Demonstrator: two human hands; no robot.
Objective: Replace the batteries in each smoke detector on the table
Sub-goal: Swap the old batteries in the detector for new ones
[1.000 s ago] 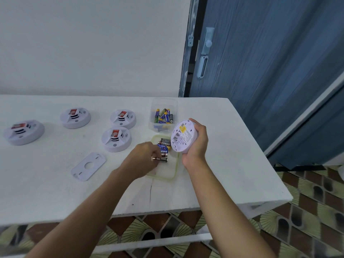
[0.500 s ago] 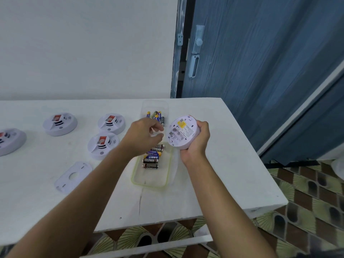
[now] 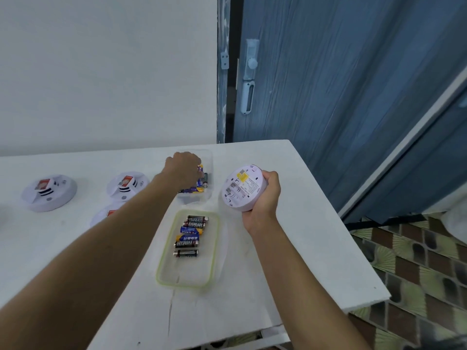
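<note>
Your right hand grips the smoke detector above the desk, its back tilted toward your left hand, which dips into the clear tub of batteries just beside it, though whether it holds one cannot be told.

- Left hand dips into the clear box; fingers hidden;
- Right hand grips a detector, tilted, underside showing;
- Batteries lie in the tray between the arms.

White detector, blue door, seemingly fan-patterned floor.
</note>
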